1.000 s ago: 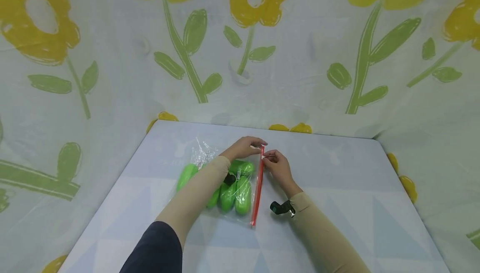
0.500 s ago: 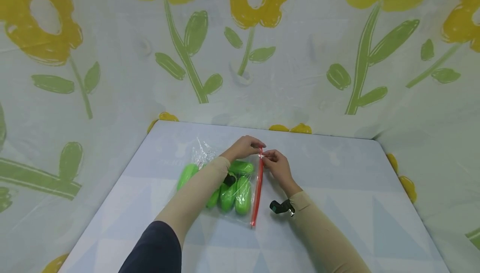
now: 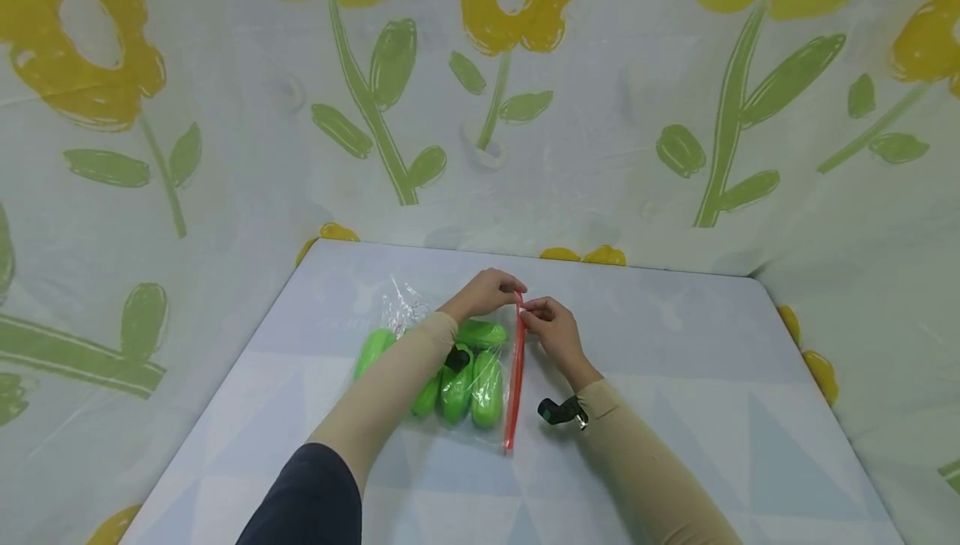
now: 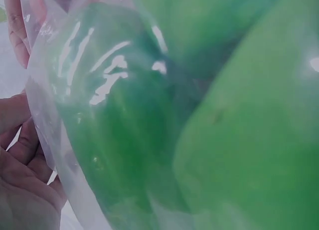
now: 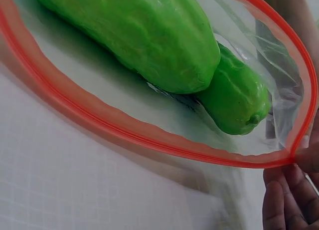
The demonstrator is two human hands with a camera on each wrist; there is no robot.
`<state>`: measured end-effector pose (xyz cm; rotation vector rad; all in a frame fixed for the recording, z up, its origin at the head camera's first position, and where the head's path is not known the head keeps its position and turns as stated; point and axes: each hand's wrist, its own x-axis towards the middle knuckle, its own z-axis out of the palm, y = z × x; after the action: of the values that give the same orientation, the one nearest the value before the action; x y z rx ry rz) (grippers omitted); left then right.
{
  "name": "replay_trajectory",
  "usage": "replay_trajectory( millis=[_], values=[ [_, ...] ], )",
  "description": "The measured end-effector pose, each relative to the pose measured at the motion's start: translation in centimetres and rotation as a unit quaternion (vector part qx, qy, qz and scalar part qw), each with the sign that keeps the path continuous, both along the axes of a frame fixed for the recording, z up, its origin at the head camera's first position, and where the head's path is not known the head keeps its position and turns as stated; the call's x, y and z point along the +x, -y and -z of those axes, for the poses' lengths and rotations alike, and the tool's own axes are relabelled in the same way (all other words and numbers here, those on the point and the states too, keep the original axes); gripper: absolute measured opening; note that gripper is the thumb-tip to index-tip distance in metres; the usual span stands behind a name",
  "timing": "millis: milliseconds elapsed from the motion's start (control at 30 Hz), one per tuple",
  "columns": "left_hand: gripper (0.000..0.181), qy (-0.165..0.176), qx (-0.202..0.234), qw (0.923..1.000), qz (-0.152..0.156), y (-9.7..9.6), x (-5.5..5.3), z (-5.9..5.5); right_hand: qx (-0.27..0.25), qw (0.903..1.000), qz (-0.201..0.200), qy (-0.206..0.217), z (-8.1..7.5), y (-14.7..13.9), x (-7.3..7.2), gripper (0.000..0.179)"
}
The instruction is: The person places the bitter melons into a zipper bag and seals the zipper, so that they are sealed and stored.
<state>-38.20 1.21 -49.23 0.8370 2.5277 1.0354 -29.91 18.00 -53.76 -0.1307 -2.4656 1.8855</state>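
A clear zip bag (image 3: 491,437) with a red zip strip (image 3: 514,395) lies on the table, its strip on the right side. Several bright green, cucumber-like vegetables (image 3: 486,391) are inside it. At the far end of the strip my left hand (image 3: 486,292) pinches the bag's corner. Just nearer, my right hand (image 3: 555,332) pinches the strip between thumb and fingers. In the right wrist view the bag's mouth gapes, and two vegetables (image 5: 149,40) show within the red rim (image 5: 124,135). The left wrist view shows vegetables (image 4: 124,150) through the plastic. My left forearm hides part of the bag.
The pale table (image 3: 675,445) with blue triangles carries the bag left of its middle. Behind and at both sides hangs a white cloth (image 3: 600,170) with yellow flowers. A small black camera (image 3: 558,412) sits at my right wrist.
Both hands have shifted slightly left with the far end of the red strip. Their pinch on it stays, and the vegetables have barely moved.
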Motion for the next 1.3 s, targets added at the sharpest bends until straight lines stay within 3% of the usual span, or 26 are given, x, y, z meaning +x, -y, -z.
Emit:
replay_trajectory(
  millis=[300,767,1300],
  values=[
    [0.028,-0.015,-0.007,0.9999,-0.002,0.0,-0.1,-0.2,0.022,0.9997,-0.006,0.010,0.3,0.0,0.4,0.019],
    [0.028,-0.016,0.004,0.9998,-0.005,0.3,-0.4,0.3,0.042,0.9983,-0.035,0.022,0.3,0.0,2.9,0.014],
    [0.028,-0.025,0.018,0.9995,-0.002,0.9,-0.3,0.0,0.061,0.9942,-0.083,0.033,0.3,-0.3,5.6,0.012]
  ],
)
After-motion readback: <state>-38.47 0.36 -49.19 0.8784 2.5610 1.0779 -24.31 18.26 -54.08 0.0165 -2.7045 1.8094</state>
